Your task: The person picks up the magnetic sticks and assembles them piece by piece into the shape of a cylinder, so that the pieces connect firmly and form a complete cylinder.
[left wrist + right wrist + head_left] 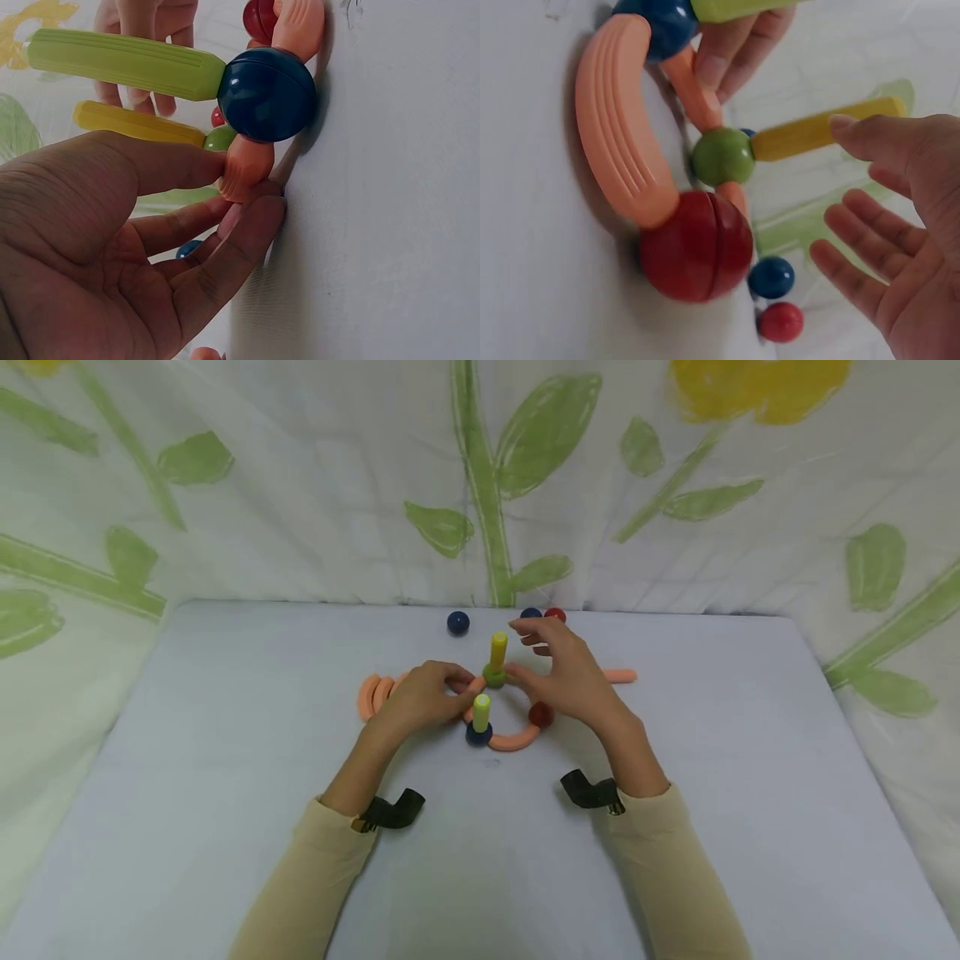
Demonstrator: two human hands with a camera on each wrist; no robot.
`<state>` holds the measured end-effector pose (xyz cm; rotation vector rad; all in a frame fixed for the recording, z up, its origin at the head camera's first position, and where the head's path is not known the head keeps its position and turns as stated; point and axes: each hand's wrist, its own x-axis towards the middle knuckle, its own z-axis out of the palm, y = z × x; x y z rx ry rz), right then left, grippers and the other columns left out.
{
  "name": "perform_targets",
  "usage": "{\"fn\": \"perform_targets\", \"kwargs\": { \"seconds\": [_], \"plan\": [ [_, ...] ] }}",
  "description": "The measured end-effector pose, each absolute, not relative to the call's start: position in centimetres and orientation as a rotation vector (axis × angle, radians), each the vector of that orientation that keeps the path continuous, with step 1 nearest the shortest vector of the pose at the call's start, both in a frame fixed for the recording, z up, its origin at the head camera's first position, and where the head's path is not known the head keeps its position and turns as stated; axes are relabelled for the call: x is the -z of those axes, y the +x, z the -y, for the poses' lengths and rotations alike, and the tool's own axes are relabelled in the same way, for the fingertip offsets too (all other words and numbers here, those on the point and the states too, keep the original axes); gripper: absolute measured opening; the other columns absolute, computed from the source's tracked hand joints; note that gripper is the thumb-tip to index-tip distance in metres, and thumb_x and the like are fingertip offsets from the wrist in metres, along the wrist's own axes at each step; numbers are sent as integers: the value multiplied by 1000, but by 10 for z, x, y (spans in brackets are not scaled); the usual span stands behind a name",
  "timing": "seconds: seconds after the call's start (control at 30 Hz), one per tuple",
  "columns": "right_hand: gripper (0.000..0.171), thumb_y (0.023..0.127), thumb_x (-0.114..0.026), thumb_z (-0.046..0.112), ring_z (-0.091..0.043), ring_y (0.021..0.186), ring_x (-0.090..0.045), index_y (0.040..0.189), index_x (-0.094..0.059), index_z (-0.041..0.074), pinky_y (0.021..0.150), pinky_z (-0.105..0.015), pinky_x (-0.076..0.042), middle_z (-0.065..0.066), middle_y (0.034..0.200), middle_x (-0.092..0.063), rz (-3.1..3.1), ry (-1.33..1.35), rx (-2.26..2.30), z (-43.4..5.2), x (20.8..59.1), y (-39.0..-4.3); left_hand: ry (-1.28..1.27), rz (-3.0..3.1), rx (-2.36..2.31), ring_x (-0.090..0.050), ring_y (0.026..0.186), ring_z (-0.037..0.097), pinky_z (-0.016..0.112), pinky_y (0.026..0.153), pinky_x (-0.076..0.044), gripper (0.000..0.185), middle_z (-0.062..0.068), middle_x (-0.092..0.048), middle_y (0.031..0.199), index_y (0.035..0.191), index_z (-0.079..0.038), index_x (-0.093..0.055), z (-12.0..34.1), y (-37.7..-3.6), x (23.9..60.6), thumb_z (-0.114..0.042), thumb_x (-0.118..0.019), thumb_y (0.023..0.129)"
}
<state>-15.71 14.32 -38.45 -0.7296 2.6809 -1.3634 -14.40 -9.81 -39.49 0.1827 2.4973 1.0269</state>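
Note:
A small toy frame of sticks and balls stands mid-table. A green ball [493, 675] carries an upright yellow stick [498, 650]. A dark blue ball [478, 733] carries a light green stick [482, 712]. A red ball [541, 714] joins them through a curved orange piece [513, 742]. My left hand [457, 681] pinches the straight orange stick [244, 169] that runs between the blue ball [266, 94] and the green ball [221, 137]. My right hand [525, 652] is open with spread fingers beside the yellow stick [810, 131], its thumb at the stick's tip.
Loose balls lie at the back edge: a dark blue one [458, 623], a second blue one [531, 613] and a red one [555, 614]. Curved orange pieces [375, 693] are stacked left of my left hand. A straight orange stick [621, 676] lies to the right. Leaf-printed cloth walls surround the table.

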Motion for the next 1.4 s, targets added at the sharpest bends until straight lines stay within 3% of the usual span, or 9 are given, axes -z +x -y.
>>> {"fn": "perform_targets", "kwargs": {
  "seconds": [0.3, 0.47, 0.57, 1.13, 1.4],
  "plan": [
    [50, 99, -74, 12, -38, 131, -59, 145, -58, 5, 109, -55, -54, -18, 142, -60, -2779, -643, 1241, -178, 377, -151, 170, -2516, -1025, -68, 105, 21, 39, 94, -54, 42, 7, -76, 121, 134, -11, -72, 96, -145, 389, -40, -64, 105],
    [41, 101, -70, 12, -37, 122, -71, 140, -62, 6, 103, -55, -57, -15, 143, -60, -2768, -482, 1121, -197, 384, -144, 188, -2510, -1021, -68, 103, 20, 38, 93, -54, 43, 7, -77, 120, 134, -10, -71, 96, -146, 391, -41, -63, 105],
    [40, 101, -71, 13, -35, 119, -74, 140, -63, 7, 108, -53, -54, -13, 142, -61, -2763, -453, 1028, -204, 389, -142, 182, -2513, -1016, -68, 102, 20, 37, 92, -54, 43, 7, -77, 119, 134, -10, -72, 97, -147, 390, -41, -63, 105],
    [37, 100, -66, 7, -41, 135, -57, 135, -66, -3, 117, -59, -43, -23, 140, -63, -2821, -416, 700, -222, 392, -146, 155, -2505, -985, -67, 95, 18, 32, 84, -52, 42, 7, -76, 121, 135, -11, -71, 96, -146, 391, -39, -64, 104],
    [35, 101, -67, 9, -42, 125, -62, 134, -69, -3, 109, -59, -49, -26, 134, -66, -2846, -324, 650, -224, 392, -144, 142, -2486, -1006, -67, 93, 17, 31, 84, -52, 43, 6, -76, 120, 135, -10, -71, 95, -143, 392, -40, -64, 105]
  ]
}}
